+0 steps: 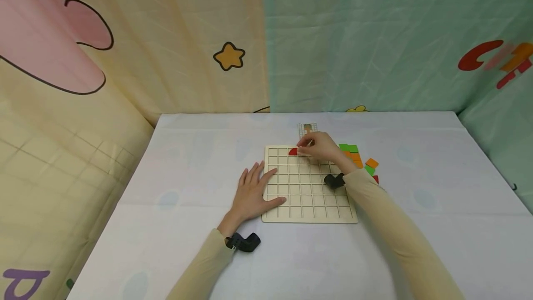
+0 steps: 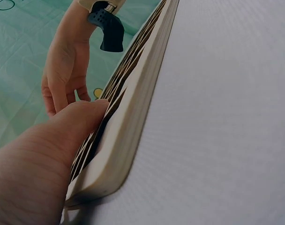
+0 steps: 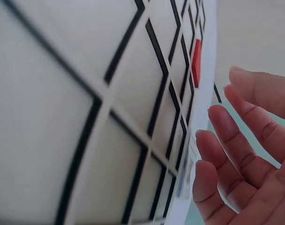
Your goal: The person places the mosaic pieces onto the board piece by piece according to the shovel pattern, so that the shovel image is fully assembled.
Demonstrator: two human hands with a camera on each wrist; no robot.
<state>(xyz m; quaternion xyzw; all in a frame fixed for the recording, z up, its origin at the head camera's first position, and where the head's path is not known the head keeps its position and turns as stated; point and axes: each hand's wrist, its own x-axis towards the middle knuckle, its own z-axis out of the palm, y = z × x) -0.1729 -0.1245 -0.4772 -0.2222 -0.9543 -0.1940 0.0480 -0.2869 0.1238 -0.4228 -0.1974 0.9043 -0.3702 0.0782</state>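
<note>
A light wooden grid board (image 1: 300,193) lies on the table, its raised lines marking off square cells. Spread across the board's left edge is my left hand (image 1: 251,196), thumb resting on the frame, other fingers pointing away from me. My right hand (image 1: 319,147) hovers over the top row, beside a red piece with a rounded corner (image 1: 293,152) that sits in a cell. In the right wrist view the right hand's fingers (image 3: 227,126) are loosely bent, thumb close to the index finger, with nothing visible between them. The red piece (image 3: 197,63) stands apart from them.
Behind the board lies a small printed grid card (image 1: 307,128). Green tiles (image 1: 349,147) and orange tiles (image 1: 355,159) are grouped at the board's right, partly hidden by the right forearm. A loose orange tile (image 1: 372,163) and a red tile (image 1: 376,179) lie farther right.
</note>
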